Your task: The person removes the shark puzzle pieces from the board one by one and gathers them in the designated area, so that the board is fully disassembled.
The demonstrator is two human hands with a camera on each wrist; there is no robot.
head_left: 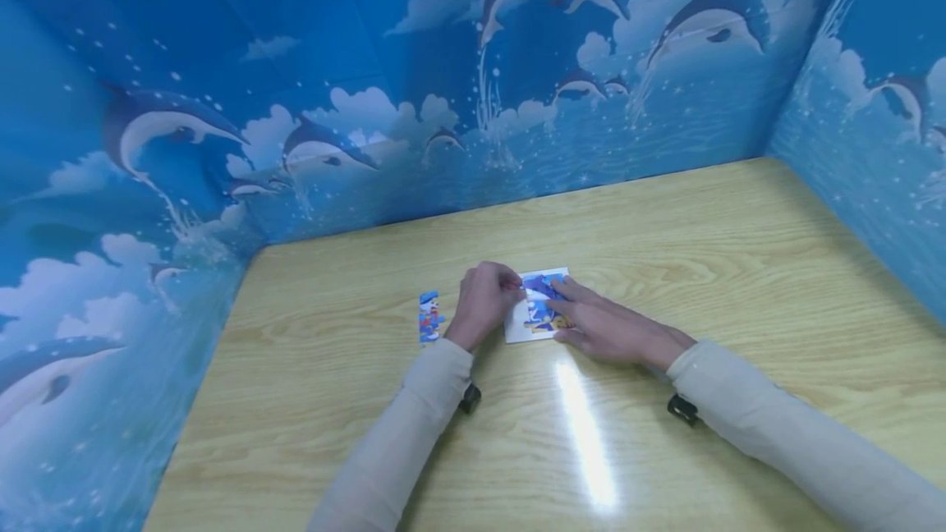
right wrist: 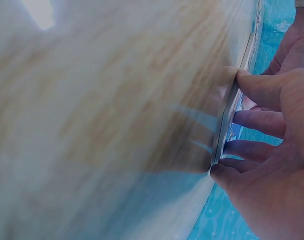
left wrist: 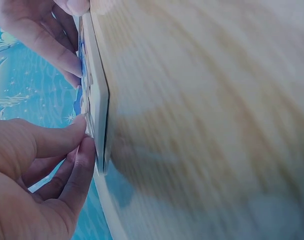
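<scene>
At centre frame, on a pale wood counter [head_left: 665, 269], a person's right hand [head_left: 602, 325] lies with straight fingers pressed flat on a small picture puzzle board [head_left: 537, 306]. Beside it, the left hand [head_left: 484, 300] has curled fingers pinching the board's left edge. Just left, a loose puzzle strip [head_left: 429, 318] rests apart. Behind, dolphin-print walls [head_left: 369, 105] enclose the scene.

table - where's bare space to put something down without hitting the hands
Bare wood on the table right of the right hand, behind the puzzle board, and near the front edge. Crowded centre: left hand, board, and loose strip.
</scene>
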